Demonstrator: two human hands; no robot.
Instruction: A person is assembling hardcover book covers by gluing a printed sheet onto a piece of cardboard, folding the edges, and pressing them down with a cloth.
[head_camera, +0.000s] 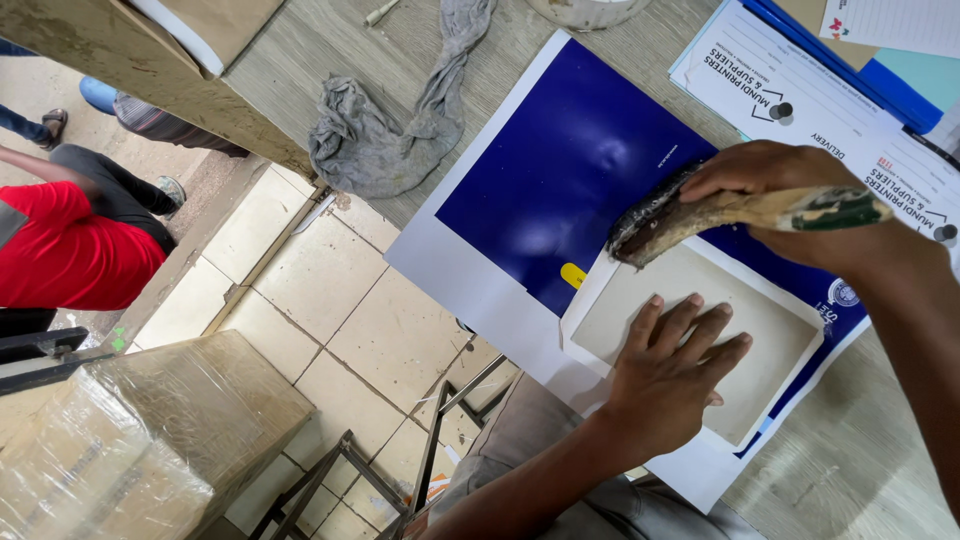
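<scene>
Wooden worktable (850, 470) carries a large blue and white sheet (560, 170), w/ a grey board (700, 330) lying on it. Left hand (675, 365) is open, palm flat and fingers spread, pressing on the board, while right hand (790, 195) just above it is closed around the handle of a worn brush (700, 215), bristles touching the board's upper left corner. Grey rag (390, 120) lies well away to the upper left of both hands, and printed papers (800, 80) are just beyond the right hand.
</scene>
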